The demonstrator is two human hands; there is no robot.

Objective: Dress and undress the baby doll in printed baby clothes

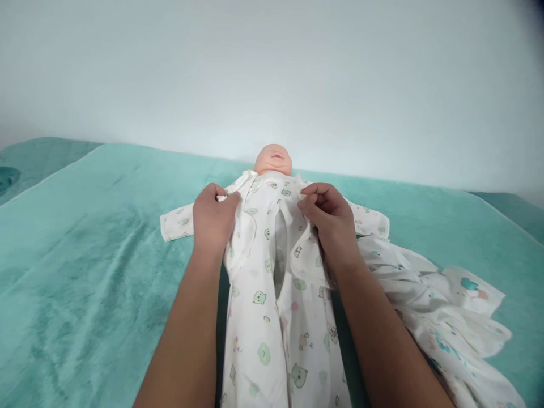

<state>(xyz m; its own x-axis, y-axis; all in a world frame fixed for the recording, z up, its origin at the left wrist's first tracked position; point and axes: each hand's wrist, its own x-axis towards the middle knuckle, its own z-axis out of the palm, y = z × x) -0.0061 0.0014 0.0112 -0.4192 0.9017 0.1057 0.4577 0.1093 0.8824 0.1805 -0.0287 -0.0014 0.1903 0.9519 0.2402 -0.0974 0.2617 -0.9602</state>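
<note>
A baby doll (272, 160) lies on its back with its head toward the wall, and a white baby romper (263, 283) printed with small green animals covers its body. Both sleeves spread out sideways, and an opening runs down the romper's front. My left hand (216, 218) is closed on the edge of the romper at the chest, left of the opening. On the other side, my right hand (329, 218) pinches the cloth near the shoulder, thumb and fingers together. The doll's limbs are hidden under the cloth.
A crumpled white printed cloth (450, 317) lies at the right, close beside my right forearm. Under everything spreads a soft teal blanket (93, 255). A plain pale wall (272, 68) rises behind the doll's head.
</note>
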